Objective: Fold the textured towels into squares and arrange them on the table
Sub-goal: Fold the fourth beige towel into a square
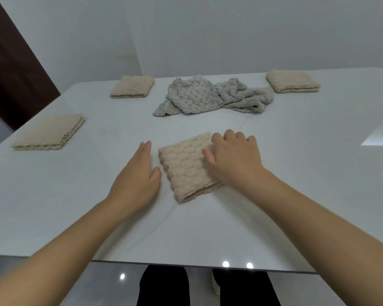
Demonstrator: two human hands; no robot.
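Observation:
A folded beige textured towel [184, 166] lies in front of me on the white table [296, 195]. My right hand [234, 160] lies flat on its right half, fingers spread. My left hand [139, 175] stands on edge just left of the towel, fingers straight, its thumb near the towel's side. Three more beige towels lie folded into squares: one at the left edge [50, 132], one at the back left [133, 86], one at the back right [293, 81]. A crumpled grey towel pile [210, 96] lies unfolded at the back middle.
A white wall rises right behind the table's far edge. A dark brown door panel [11, 69] stands at the left. The table's near edge runs across the bottom, with my dark-trousered legs [164, 288] and glossy floor below it.

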